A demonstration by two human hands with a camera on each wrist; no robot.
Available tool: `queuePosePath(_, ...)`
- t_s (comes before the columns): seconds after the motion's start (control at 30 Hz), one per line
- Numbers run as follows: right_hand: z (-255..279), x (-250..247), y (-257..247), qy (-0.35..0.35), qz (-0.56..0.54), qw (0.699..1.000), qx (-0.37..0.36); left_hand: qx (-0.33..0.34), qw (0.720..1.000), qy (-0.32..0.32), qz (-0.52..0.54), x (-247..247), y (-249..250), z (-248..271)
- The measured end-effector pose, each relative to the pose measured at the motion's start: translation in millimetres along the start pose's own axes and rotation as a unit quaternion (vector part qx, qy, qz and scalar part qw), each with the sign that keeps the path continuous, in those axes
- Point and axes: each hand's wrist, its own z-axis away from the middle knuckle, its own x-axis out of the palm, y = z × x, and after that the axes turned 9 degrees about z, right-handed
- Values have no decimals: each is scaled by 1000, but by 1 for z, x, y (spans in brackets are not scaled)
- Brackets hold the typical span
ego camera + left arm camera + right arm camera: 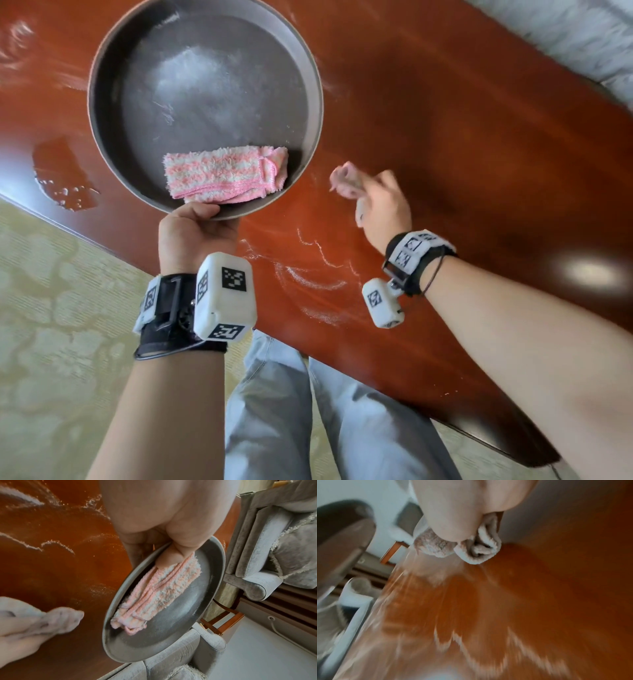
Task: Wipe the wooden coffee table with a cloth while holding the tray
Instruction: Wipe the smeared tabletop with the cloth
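A round grey tray (102, 102) (216, 574) is held above the reddish wooden coffee table (445, 137) (60, 574) (556, 588). My left hand (197, 226) (171, 547) grips its near rim, thumb over the edge beside a folded pink-and-white striped cloth (226, 174) (154, 595) lying in the tray. Right of the tray, my right hand (380, 202) (462, 513) holds a bunched pale cloth (344, 180) (60, 619) (471, 547) against the tabletop. That hand and its cloth are blurred. White powdery streaks (311, 274) (488, 649) lie on the wood near me.
A wet patch (65, 174) sits on the table left of the tray, near the edge. Grey upholstered seats (274, 547) (565, 34) stand past the table's far side. Pale patterned floor (68, 342) and my legs in light trousers (308, 411) are below the near edge.
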Motion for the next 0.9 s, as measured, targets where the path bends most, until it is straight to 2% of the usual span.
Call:
queuePosePath(0.13, -37, -22, 38, 74, 24, 993, 89, -8, 999, 3, 37, 3, -9, -4)
queuePosePath(0.23, -56, -21, 60, 103, 51, 983, 144, -4, 999, 3, 43, -2, -8, -9)
queuePosePath(0.4, -66, -8, 52, 97, 88, 982, 140, -1, 998, 7, 68, -13, 3, -17)
queuePosePath(0.5, -65, 8, 21, 61, 101, 989, 89, 3, 997, -5, 80, -19, 11, -19)
queuePosePath(0.63, -54, 25, -27, -100, 107, 989, 4, 11, 995, 0, 96, -26, 27, -21)
queuePosePath(0.77, -6, 41, -62, -143, 146, 969, -136, 26, 995, -3, 97, -24, 39, -13)
queuePosePath(0.9, 13, 50, -71, -197, 143, 953, -179, 16, 992, -17, 122, -30, 49, -14)
